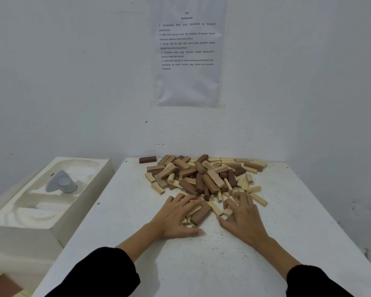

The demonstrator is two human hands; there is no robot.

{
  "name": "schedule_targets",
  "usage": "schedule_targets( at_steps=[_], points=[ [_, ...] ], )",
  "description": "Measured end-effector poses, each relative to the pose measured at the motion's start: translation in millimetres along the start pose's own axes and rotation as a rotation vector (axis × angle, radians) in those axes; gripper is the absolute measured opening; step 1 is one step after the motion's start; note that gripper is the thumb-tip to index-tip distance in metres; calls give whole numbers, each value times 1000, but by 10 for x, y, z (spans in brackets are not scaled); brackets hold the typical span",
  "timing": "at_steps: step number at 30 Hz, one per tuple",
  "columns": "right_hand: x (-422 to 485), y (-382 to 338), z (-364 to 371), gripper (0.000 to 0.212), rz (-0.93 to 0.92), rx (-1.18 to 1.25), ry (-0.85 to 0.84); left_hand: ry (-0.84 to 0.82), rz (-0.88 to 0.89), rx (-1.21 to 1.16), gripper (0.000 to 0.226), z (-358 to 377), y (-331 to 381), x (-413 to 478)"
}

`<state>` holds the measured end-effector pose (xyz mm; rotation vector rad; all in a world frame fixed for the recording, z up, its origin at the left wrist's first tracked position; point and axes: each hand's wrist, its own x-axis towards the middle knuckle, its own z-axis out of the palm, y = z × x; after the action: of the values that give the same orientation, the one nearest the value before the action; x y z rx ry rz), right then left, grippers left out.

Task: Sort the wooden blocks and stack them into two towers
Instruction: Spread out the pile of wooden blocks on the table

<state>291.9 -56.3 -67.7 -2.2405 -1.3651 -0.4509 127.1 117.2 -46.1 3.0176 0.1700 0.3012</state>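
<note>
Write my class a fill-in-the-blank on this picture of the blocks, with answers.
The blocks lie piled on a ____ table.
The left hand and right hand both touch the pile; their sleeves are ____.
One dark block lies apart, on the pile's far ____ side.
Answers: white, black, left.

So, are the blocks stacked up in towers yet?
No, the wooden blocks lie in one jumbled pile on the table, with the left hand and right hand touching its near edge.
</note>
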Motion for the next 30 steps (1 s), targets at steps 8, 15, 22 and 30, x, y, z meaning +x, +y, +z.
schedule_targets(
  at_steps=[8, 15, 22, 30],
  points=[
    [-3, 79, -8, 34, -3, -17, 100, 180, -11, -25, 59, 64, 117, 63],
    [-32, 54, -10, 32, -24, 60, 134, 287, 49, -83, 51, -4, 169, 30],
    [90, 24, -81, 33, 247, 372, 234, 401, -67, -258, 37, 4, 186, 28],
    [918, -161, -187, 23, 220, 413, 266, 514, -179, -556, 29, -192, 6, 399]
  ],
)
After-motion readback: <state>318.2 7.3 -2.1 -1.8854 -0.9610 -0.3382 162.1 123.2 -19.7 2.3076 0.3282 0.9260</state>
